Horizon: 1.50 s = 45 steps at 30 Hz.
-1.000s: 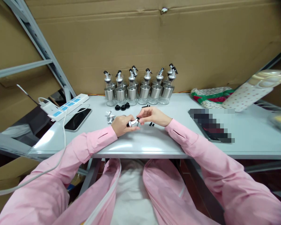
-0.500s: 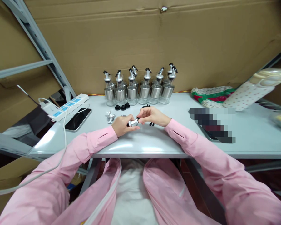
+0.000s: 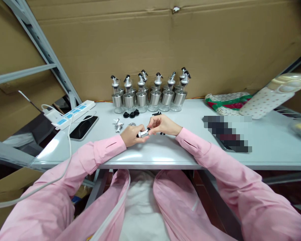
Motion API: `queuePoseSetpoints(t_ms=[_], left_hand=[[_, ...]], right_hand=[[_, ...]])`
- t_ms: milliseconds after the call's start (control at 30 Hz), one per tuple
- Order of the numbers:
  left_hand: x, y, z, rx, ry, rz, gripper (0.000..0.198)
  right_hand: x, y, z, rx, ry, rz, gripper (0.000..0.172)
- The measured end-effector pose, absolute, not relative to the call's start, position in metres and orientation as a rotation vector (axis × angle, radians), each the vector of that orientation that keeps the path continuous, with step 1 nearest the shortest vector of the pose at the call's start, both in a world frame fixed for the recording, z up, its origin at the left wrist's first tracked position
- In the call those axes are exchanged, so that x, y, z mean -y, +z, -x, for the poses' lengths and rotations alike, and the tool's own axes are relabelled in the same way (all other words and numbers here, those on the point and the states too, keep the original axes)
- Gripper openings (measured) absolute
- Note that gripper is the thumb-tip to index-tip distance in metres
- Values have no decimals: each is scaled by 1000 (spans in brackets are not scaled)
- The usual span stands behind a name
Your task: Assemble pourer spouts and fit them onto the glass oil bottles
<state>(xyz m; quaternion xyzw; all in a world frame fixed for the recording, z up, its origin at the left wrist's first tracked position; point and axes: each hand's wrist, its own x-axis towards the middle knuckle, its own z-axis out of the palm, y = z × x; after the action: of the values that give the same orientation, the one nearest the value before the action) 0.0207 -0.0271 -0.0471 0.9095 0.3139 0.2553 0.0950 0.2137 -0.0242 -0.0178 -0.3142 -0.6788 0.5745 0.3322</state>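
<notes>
My left hand (image 3: 130,135) is closed round a small silver pourer spout (image 3: 142,133) just above the grey table (image 3: 165,154). My right hand (image 3: 163,124) pinches the spout's black tip from the right, so both hands meet at the part. Another silver spout (image 3: 118,125) lies loose on the table left of my left hand. Three black round caps (image 3: 131,114) and a few small black pieces (image 3: 162,133) lie near my hands. Several glass bottles with steel bases and black-tipped pourers (image 3: 150,95) stand in a row at the back.
A white power strip (image 3: 72,113) and a dark phone (image 3: 83,127) lie at the left, with a white cable running toward me. A blurred dark item (image 3: 227,137), a patterned cloth (image 3: 225,102) and a dotted bundle (image 3: 268,97) sit at the right. Cardboard walls the back.
My right hand's fingers have closed in a little tighter on the spout's tip, hiding most of the small black pieces behind it. Otherwise the hands stay in place.
</notes>
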Motion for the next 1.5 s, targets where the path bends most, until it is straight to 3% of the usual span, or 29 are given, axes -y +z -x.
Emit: queuePoseSetpoints(t_ms=[600, 833, 1167, 1333, 1500], left_hand=[[29, -46, -19, -741, 1033, -2812, 14], [24, -44, -17, -685, 1003, -2980, 26], [20, -41, -12, -685, 955, -2966, 46], [22, -41, -14, -648, 866, -3026, 37], [24, -41, -14, -749, 851, -2999, 19]], right_hand=[[24, -10, -223, 1802, 1599, 855, 32], [25, -11, -222, 1903, 1522, 771, 22], [28, -12, -218, 1869, 1578, 658, 27], [27, -13, -219, 1905, 1606, 669, 24], [27, -11, -222, 1958, 1499, 707, 31]])
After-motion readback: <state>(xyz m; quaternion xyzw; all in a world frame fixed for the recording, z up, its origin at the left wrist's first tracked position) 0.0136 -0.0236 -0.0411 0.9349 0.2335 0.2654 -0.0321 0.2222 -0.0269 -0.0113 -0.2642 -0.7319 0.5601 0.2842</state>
